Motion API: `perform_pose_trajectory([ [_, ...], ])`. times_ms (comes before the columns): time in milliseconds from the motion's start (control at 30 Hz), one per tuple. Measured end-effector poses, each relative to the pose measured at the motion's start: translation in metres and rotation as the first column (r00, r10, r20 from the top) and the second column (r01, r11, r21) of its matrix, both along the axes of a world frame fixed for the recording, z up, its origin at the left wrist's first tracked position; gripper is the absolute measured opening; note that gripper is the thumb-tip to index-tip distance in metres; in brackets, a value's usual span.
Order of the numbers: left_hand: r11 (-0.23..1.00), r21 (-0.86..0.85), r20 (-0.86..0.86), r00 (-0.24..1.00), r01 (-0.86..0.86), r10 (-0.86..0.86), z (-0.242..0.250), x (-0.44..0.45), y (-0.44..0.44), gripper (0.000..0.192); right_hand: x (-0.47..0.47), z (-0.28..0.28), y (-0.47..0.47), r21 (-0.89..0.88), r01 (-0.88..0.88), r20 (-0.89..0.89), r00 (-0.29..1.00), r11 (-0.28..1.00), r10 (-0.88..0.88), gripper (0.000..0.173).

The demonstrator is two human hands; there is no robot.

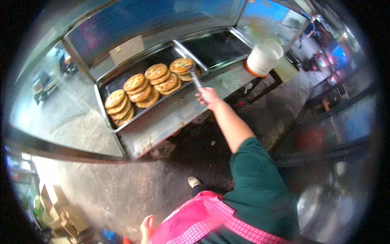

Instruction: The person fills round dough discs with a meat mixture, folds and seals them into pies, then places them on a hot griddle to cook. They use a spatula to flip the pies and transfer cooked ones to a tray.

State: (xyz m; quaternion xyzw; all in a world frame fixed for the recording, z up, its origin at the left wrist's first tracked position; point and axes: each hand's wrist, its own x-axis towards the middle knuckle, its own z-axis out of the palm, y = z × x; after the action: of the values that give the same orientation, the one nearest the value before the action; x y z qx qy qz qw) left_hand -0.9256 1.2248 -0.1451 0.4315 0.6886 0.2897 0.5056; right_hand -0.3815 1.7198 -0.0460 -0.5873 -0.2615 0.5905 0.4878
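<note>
My right hand grips the handle of metal tongs, whose far end rests on or just over the rightmost stack of round browned flatbreads. More stacks of flatbreads stand in a row along the near side of a dark metal tray, leaning and overlapping. Low beside the pink apron, my left hand shows only in part at the bottom edge; nothing is seen in it.
A second dark tray adjoins on the right. A stack of white bowls or tubs stands at the counter's right end. A cardboard piece leans behind the tray. Cardboard boxes lie lower left. People are in the distance.
</note>
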Motion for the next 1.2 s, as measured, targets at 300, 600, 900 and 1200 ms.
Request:
perform_pose_trajectory([
  [300, 0.996, 0.004, -0.191, 0.978, 0.087, -0.085, 0.02, 0.02, 0.003, 0.02, 0.028, 0.014, -0.013, -0.004, 0.001, 0.133, 0.991, 1.0, 0.0, 0.019],
  [600, 0.997, -0.057, -0.187, 0.98, 0.058, -0.068, 0.033, 0.048, 0.012, 0.022, 0.018, 0.008, 0.017, -0.028, -0.06, 0.121, 0.991, 0.998, 0.063, 0.018],
  [900, 0.988, -0.078, -0.288, 0.946, 0.132, -0.149, 0.066, 0.066, 0.024, 0.029, 0.036, -0.042, 0.048, 0.1, -0.015, 0.057, 0.998, 0.995, 0.009, 0.035],
  [1200, 0.946, -0.235, -0.201, 0.941, 0.223, -0.272, 0.094, 0.023, 0.002, 0.04, 0.049, -0.025, -0.027, 0.019, 0.07, 0.249, 0.966, 0.997, -0.073, 0.023],
])
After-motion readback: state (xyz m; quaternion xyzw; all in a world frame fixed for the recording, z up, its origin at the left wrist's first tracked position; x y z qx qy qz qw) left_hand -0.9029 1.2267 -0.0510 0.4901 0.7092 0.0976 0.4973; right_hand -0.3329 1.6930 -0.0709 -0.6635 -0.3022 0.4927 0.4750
